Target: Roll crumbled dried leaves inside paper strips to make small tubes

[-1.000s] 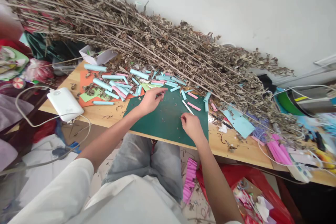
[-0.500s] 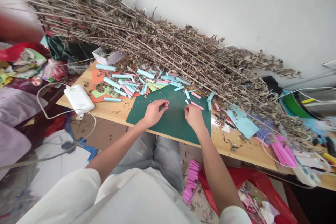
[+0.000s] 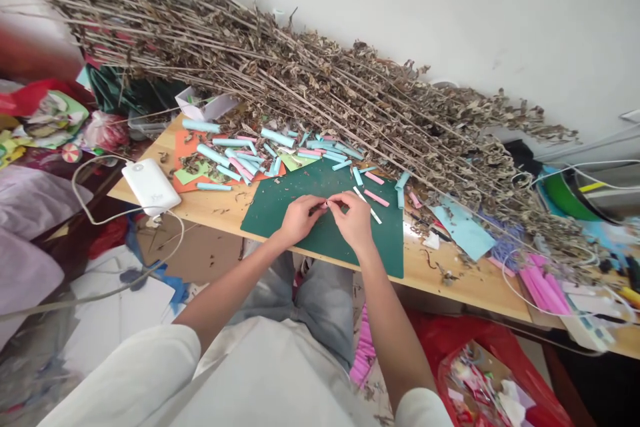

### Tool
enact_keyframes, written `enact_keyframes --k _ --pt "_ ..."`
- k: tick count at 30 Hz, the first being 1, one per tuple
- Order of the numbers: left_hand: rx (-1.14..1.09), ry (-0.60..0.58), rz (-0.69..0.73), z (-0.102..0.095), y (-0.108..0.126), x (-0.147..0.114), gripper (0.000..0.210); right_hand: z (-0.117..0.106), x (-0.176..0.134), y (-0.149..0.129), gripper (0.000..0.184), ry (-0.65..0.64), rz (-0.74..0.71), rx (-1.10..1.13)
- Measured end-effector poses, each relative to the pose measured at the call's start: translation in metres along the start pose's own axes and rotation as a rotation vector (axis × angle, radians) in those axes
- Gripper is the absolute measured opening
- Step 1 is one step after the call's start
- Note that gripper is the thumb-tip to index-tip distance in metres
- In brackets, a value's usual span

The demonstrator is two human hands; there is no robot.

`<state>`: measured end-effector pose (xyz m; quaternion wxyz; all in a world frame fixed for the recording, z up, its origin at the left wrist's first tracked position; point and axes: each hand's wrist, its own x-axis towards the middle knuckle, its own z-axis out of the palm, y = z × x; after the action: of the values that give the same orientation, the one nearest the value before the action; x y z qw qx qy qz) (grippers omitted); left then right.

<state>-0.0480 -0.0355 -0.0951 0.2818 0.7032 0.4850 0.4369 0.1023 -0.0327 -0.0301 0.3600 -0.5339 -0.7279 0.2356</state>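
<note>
Over the green cutting mat (image 3: 320,240), my two hands meet at the fingertips. My left hand (image 3: 301,219) is closed in a pinch on a small pink paper roll (image 3: 323,205), mostly covered by the fingers. Thumb and forefinger of my right hand (image 3: 355,221) close on the roll's right end. A thin white stick (image 3: 368,205) lies on the mat just beyond my right hand. Close to it are a pink paper tube (image 3: 377,197) and a short blue paper tube (image 3: 357,176).
Many blue rolled tubes (image 3: 277,139) and a few pink ones lie along the back of the wooden table (image 3: 215,213). Dried leafy stalks (image 3: 300,73) are heaped behind them. A white power bank (image 3: 151,185) with a cable sits left; a blue sheet (image 3: 465,230) lies right.
My right hand has moved left from beside the white stick to my left hand, and its fingertips now meet the pink roll. The white stick has come into full view.
</note>
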Motion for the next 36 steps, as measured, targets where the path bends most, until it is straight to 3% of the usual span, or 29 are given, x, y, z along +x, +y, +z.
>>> enact_keyframes --k 8,12,17,20,24,32,34,36 --pt "0.005 -0.036 -0.038 -0.003 0.003 0.0 0.019 -0.003 -0.01 -0.004 0.021 -0.053 -0.072 -0.146" --pt "-0.072 -0.026 -0.074 -0.006 0.008 0.0 0.018 -0.011 -0.015 -0.003 0.021 0.023 -0.114 -0.164" --pt "-0.585 0.109 -0.391 -0.018 0.023 0.017 0.028 -0.015 -0.02 0.01 0.023 0.193 0.09 0.04" --pt "-0.877 0.128 -0.571 -0.023 0.031 0.031 0.039 -0.007 -0.021 0.011 0.03 0.108 0.132 0.221" --pt "-1.001 0.113 -0.664 -0.021 0.036 0.04 0.043 0.006 -0.016 0.006 0.031 0.074 0.114 0.351" --pt "-0.965 0.011 -0.693 -0.013 0.033 0.032 0.041 0.006 -0.013 0.009 0.016 0.116 0.011 0.18" --pt "-0.838 -0.022 -0.646 -0.017 0.027 0.029 0.037 0.008 -0.017 0.011 0.016 0.104 -0.014 0.148" --pt "-0.543 -0.024 -0.534 -0.025 0.02 0.028 0.03 0.008 -0.023 0.014 0.016 0.111 -0.023 0.116"
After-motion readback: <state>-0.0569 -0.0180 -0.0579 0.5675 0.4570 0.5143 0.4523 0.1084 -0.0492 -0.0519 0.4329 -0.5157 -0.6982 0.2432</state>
